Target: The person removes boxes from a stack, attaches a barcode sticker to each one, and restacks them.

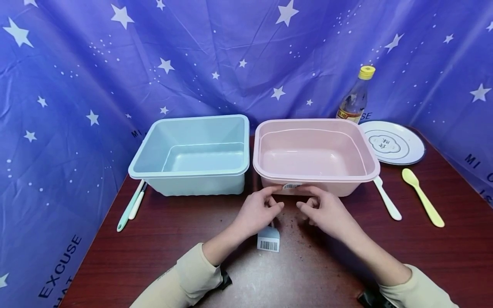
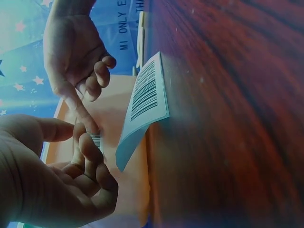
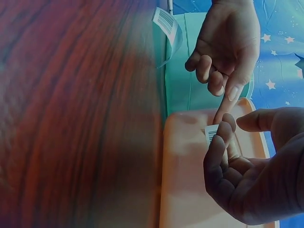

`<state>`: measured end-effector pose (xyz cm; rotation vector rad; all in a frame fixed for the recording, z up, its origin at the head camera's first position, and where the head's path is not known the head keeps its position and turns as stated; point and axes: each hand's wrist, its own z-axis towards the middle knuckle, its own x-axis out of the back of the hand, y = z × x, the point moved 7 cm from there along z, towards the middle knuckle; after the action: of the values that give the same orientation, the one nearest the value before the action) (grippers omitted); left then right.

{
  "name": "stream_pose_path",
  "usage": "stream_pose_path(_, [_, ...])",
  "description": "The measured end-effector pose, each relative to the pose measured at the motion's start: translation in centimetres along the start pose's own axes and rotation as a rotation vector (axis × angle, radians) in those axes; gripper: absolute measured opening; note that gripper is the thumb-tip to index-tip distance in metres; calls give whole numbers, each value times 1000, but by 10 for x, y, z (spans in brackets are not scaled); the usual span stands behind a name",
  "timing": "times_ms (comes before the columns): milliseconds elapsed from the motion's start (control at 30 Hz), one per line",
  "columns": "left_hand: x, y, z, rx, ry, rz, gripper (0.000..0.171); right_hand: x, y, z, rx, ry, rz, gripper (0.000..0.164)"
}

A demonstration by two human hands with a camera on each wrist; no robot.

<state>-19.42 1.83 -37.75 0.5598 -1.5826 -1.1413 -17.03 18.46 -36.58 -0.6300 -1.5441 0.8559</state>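
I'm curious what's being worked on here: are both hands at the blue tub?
No, both hands have fingertips at the barcode label on the pink tub's front.

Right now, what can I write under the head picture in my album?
Left hand and right hand touch a barcode sticker on the pink tub.

Curtained-off tabletop corner, starry blue-purple fabric (image 1: 246, 47) behind and beside, reddish wood-grain table (image 1: 304, 269), wider room unclear
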Motion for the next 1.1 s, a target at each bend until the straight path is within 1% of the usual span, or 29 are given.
stream_pose_path(167, [3,1,0,-18,48,55,47,-1,1,1,18,-8,17,49])
stream_pose_path(300, [3,0,1,-15,38,75,49,-4,1,1,52,-25,24,51])
stream_pose_path(400, [3,1,0,-5,37,133,51,-6,1,2,69,-40,27,52])
stream_pose_path(500, [6,2,-1,-3,55,208,50,-7,1,2,71,-48,33,53])
stream_pose_path(567, [7,3,-1,-11,63,226,47,-7,1,1,71,-50,35,54])
stream_pose_path(667, [7,3,-1,-17,52,213,45,-5,-1,1,74,-49,27,53])
stream_pose_path(767, [5,2,-1,-17,29,202,48,-2,-2,0,82,-40,9,52])
stream_pose_path(833, [5,2,0,-21,11,207,46,-1,-3,0,87,-36,4,51])
stream_pose_path(967, [5,3,0,-38,-30,218,30,-4,-4,-1,97,-57,-3,46])
stream_pose_path(1033, [7,3,0,-40,-47,217,22,-7,-5,-1,103,-78,-16,41])
stream_pose_path(1100, [10,3,0,-38,-56,227,18,-11,-5,-2,107,-109,-18,37])
